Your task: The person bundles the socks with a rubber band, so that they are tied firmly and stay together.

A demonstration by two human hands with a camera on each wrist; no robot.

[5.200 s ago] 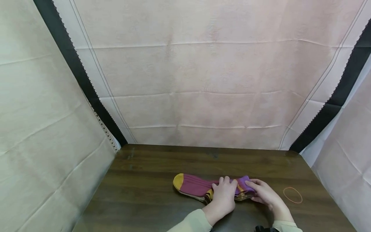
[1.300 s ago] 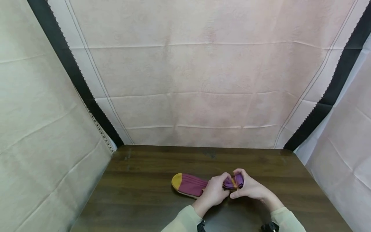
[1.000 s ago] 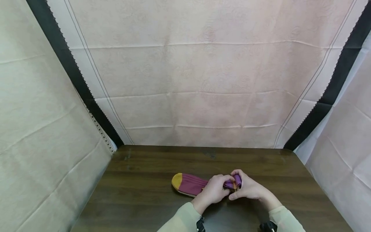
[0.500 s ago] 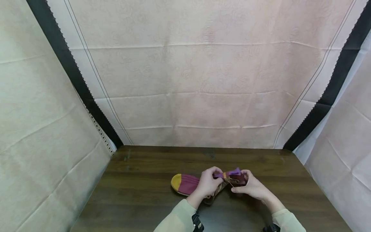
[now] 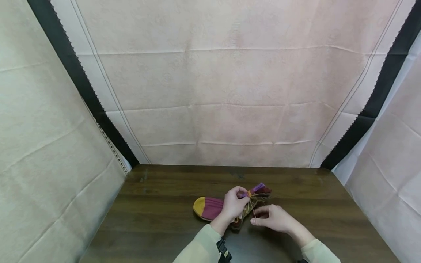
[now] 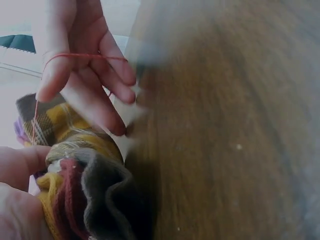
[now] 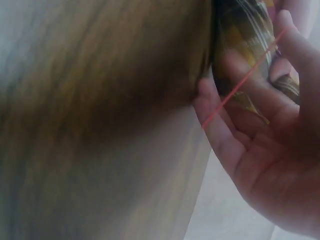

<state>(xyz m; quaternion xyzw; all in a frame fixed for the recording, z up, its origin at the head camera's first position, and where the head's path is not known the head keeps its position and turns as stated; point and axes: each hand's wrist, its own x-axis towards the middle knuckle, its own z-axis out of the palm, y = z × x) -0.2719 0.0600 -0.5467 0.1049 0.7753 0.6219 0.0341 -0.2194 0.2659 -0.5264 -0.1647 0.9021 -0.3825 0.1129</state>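
A bundle of socks [image 5: 212, 209] lies on the table, the top one maroon with a yellow toe. Its purple-banded cuff end is bunched and lifted at the right. My left hand [image 5: 232, 204] grips the bunched part. From there a thin red rubber band [image 6: 80, 55] runs to my right hand [image 5: 275, 218], looped over its thumb and fingers. Those fingers are spread and slightly bent, holding the band [image 7: 245, 80] stretched, apart from the socks. Plaid sock fabric [image 6: 67, 120] and grey, maroon and yellow sock edges [image 6: 72, 200] show in the left wrist view.
The dark wooden table [image 5: 164, 186] carries the work. Pale fabric walls [image 5: 210, 109] with black edge strips [image 5: 88, 87] stand behind and on both sides. Dark wrist straps [image 5: 223, 251] show at the sleeves.
The rubber band, earlier lying on the table at the right, is now on my right hand. The cuff end became gathered and raised. In the last half second my right hand drew back toward me.
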